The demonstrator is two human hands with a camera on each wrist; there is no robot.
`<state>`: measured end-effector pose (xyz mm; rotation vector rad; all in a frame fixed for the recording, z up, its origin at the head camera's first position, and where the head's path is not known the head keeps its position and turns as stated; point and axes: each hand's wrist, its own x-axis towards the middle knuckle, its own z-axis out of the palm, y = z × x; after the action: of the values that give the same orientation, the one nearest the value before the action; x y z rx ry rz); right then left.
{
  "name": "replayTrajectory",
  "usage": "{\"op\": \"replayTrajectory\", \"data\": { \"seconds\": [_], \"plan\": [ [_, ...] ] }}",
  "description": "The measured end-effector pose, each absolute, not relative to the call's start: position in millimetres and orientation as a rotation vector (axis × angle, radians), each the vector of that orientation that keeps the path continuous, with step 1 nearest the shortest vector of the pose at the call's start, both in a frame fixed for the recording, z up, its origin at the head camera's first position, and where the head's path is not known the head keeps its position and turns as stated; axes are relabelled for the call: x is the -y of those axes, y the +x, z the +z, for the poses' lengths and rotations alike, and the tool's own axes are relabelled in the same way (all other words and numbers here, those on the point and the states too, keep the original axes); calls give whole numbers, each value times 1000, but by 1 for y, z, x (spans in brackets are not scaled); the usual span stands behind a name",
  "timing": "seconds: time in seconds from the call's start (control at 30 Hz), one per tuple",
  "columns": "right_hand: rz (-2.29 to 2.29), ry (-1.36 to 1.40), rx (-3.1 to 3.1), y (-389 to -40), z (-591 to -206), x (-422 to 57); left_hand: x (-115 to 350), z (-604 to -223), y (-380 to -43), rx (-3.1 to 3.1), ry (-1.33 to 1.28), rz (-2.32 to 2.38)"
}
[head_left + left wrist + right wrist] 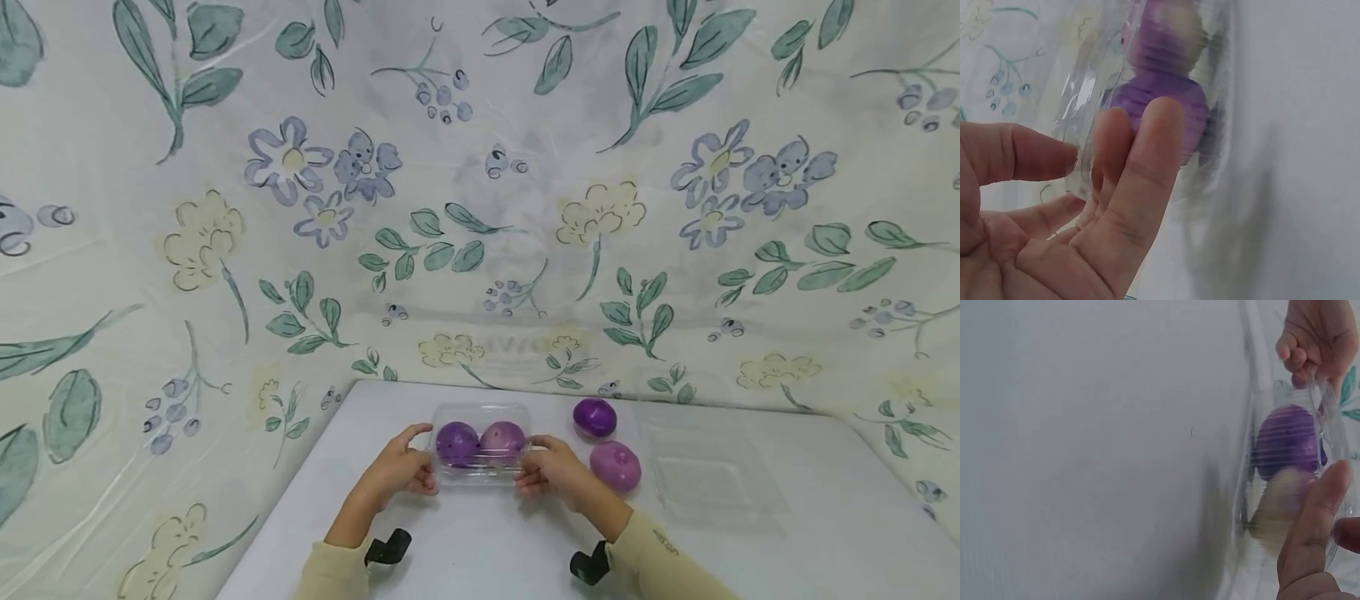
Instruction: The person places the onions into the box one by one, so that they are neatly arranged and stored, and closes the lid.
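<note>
A clear plastic box (482, 478) with ribbed sides is held between the two hands over the white table. Inside lie two round purple fruits, a darker one (457, 444) on the left and a paler, pinkish one (503, 442) on the right. My left hand (399, 467) grips the box's left end; in the left wrist view the thumb (1041, 153) and fingers pinch its edge. At the opposite end my right hand (553, 472) holds the box, its fingers (1316, 525) along the side wall. Part of that hand is outside the right wrist view.
To the right of the box lie a dark purple fruit (595, 418) and a pinkish-purple one (615, 467). Further right sits another clear plastic container (712, 475) on the white table (465, 558). A floral sheet (480, 200) hangs behind and to the left.
</note>
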<state>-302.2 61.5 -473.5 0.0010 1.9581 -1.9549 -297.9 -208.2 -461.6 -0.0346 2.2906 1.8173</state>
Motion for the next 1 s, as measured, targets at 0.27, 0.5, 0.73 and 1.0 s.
{"op": "replayTrajectory", "data": {
  "seconds": [0.27, 0.5, 0.73, 1.0],
  "plan": [
    [-2002, 53, -1917, -300, -470, -61, 203, -459, -301, -2312, -63, 1856],
    [-2024, 81, -1911, -298, -473, -60, 200, -461, -299, -2343, -35, 1872],
    [-2047, 93, -1920, -302, -477, -58, 199, -464, -303, -2453, -44, 1822],
    [-1893, 44, -2067, -294, -473, -64, 216, -453, -297, -2494, -32, 1600]
  ]
}}
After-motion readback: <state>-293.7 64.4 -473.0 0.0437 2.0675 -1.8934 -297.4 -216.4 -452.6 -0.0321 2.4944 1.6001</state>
